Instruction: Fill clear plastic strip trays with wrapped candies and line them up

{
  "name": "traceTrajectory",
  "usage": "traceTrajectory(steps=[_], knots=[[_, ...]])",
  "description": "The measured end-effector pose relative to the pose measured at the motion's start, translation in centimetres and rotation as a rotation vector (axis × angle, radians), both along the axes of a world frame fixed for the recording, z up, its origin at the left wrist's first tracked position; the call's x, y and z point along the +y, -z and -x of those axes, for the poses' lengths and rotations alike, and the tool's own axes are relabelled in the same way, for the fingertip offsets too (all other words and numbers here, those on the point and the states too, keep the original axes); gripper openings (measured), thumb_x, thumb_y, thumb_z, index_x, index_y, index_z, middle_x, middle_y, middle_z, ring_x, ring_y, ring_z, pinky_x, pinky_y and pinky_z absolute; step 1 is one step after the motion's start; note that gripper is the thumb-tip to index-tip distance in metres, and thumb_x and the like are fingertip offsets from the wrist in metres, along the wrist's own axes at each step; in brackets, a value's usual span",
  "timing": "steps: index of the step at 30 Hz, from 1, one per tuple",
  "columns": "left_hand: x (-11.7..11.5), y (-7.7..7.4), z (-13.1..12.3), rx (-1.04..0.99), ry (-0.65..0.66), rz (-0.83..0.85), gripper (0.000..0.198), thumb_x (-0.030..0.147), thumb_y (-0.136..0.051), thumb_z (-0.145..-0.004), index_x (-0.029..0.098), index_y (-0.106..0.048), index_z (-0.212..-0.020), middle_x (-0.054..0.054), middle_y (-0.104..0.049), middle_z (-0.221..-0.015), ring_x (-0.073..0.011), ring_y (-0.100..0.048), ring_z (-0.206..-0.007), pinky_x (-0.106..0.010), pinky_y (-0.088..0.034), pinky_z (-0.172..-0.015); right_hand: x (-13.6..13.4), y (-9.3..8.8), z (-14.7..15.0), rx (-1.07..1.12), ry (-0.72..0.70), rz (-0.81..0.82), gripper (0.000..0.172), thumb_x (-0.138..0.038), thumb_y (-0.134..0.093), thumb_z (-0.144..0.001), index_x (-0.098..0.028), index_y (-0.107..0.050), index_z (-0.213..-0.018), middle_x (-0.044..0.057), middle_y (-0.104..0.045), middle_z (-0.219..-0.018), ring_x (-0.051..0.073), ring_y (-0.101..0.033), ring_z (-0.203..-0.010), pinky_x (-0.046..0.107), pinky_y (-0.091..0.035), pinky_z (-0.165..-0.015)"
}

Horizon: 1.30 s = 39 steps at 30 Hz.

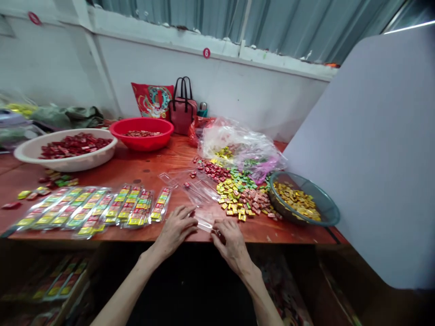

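My left hand (176, 229) and my right hand (231, 242) are close together at the near edge of the red-brown wooden table (142, 170). A clear plastic blister strip (205, 222) lies between them, and my left fingers curl over its edge. My right fingertips are bunched around something small and dark, partly hidden. Another clear plastic tray (190, 185) stretches away from my hands. To the right lies a loose heap of small gold, green and red wrapped sweets (238, 194). Filled plastic sleeves of sweets (91, 210) lie in a row to the left.
A white basin of red sweets (66, 151) and a red basin (142, 132) stand at the back left. A grey-green bowl of gold sweets (299, 201) and a crumpled plastic bag (238, 147) are on the right. A pale board (367, 154) rises past the table's right end.
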<state>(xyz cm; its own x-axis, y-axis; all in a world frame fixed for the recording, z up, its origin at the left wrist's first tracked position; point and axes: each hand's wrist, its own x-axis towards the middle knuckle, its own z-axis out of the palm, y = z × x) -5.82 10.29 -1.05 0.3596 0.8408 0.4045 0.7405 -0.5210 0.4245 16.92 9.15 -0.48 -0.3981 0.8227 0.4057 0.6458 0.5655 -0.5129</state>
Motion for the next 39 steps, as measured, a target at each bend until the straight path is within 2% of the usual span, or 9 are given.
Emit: traceTrajectory(steps=[4,10,14,17,20,23,27,30,39], knots=[[0.8,0.9,-1.1,0.002,0.057,0.007,0.009,0.024,-0.063,-0.086,0.026,-0.072,-0.090,-0.005,-0.065,-0.116,-0.0241,-0.052,-0.107,-0.040,-0.045,-0.089,-0.5,0.1,-1.0,-0.015,0.041,0.004,0.010,-0.017,-0.059,-0.086,-0.023,-0.062,-0.094,0.004,-0.064,-0.109,0.022,-0.055,-0.100,0.038,-0.041,-0.090],[1.1,1.4,-2.5,-0.068,0.123,-0.031,0.014,0.028,-0.059,-0.089,0.026,-0.071,-0.095,-0.006,-0.063,-0.119,-0.0241,-0.050,-0.108,-0.039,-0.045,-0.090,-0.7,-0.7,-4.0,0.095,0.086,0.052,0.010,-0.025,-0.058,-0.089,-0.023,-0.064,-0.097,0.005,-0.065,-0.106,0.021,-0.057,-0.102,0.036,-0.044,-0.090],[1.3,1.4,-3.3,-0.073,0.131,-0.029,0.016,0.030,-0.056,-0.091,0.027,-0.072,-0.095,-0.007,-0.063,-0.117,-0.0250,-0.050,-0.107,-0.041,-0.045,-0.090,1.2,-1.3,-7.1,0.206,0.291,0.062,0.019,-0.029,-0.047,-0.093,-0.021,-0.065,-0.094,0.007,-0.065,-0.092,0.019,-0.060,-0.086,0.029,-0.049,-0.073],[1.4,1.3,-3.9,-0.063,0.141,-0.019,0.016,0.030,-0.056,-0.091,0.027,-0.071,-0.095,-0.007,-0.063,-0.116,-0.0256,-0.049,-0.107,-0.042,-0.045,-0.089,3.7,-1.4,-8.7,0.123,0.417,-0.002,0.021,-0.029,-0.047,-0.092,-0.020,-0.065,-0.091,0.007,-0.064,-0.090,0.019,-0.060,-0.082,0.028,-0.047,-0.070],[1.4,1.3,-4.2,-0.062,0.136,-0.014,0.017,0.029,-0.054,-0.092,0.028,-0.071,-0.097,-0.006,-0.062,-0.118,-0.0260,-0.048,-0.110,-0.043,-0.045,-0.090,5.9,-1.1,-9.1,-0.051,0.478,-0.041,0.019,-0.030,-0.050,-0.090,-0.021,-0.066,-0.092,0.006,-0.064,-0.090,0.018,-0.059,-0.079,0.029,-0.045,-0.071],[1.4,1.3,-4.3,-0.062,0.142,-0.005,0.019,0.028,-0.053,-0.093,0.028,-0.070,-0.098,-0.006,-0.062,-0.120,-0.0258,-0.048,-0.112,-0.043,-0.044,-0.091,7.3,-0.5,-8.9,-0.180,0.503,-0.072,0.017,-0.028,-0.050,-0.090,-0.021,-0.066,-0.092,0.006,-0.064,-0.090,0.018,-0.059,-0.077,0.028,-0.042,-0.069],[1.3,1.1,-4.2,-0.069,0.144,0.006,0.020,0.028,-0.052,-0.092,0.028,-0.071,-0.096,-0.006,-0.063,-0.120,-0.0252,-0.049,-0.111,-0.043,-0.045,-0.091,8.1,-0.1,-8.7,-0.197,0.478,-0.082,0.017,-0.021,-0.048,-0.087,-0.020,-0.065,-0.090,0.006,-0.064,-0.086,0.018,-0.058,-0.075,0.028,-0.042,-0.069],[1.2,1.0,-4.2,-0.078,0.133,0.000,0.020,0.028,-0.052,-0.093,0.028,-0.071,-0.096,-0.006,-0.063,-0.120,-0.0255,-0.049,-0.112,-0.045,-0.044,-0.094,8.5,-0.3,-9.0,-0.108,0.454,-0.035,0.017,-0.021,-0.049,-0.085,-0.019,-0.065,-0.088,0.005,-0.065,-0.083,0.017,-0.059,-0.072,0.028,-0.043,-0.067],[1.3,1.0,-3.9,-0.113,0.158,0.043,0.017,0.030,-0.054,-0.092,0.028,-0.070,-0.098,-0.005,-0.062,-0.120,-0.0245,-0.049,-0.111,-0.042,-0.044,-0.094,8.3,-1.2,-10.0,0.521,0.350,0.245,0.024,-0.036,-0.060,-0.079,-0.016,-0.066,-0.091,0.004,-0.069,-0.080,0.017,-0.064,-0.070,0.026,-0.050,-0.063]])
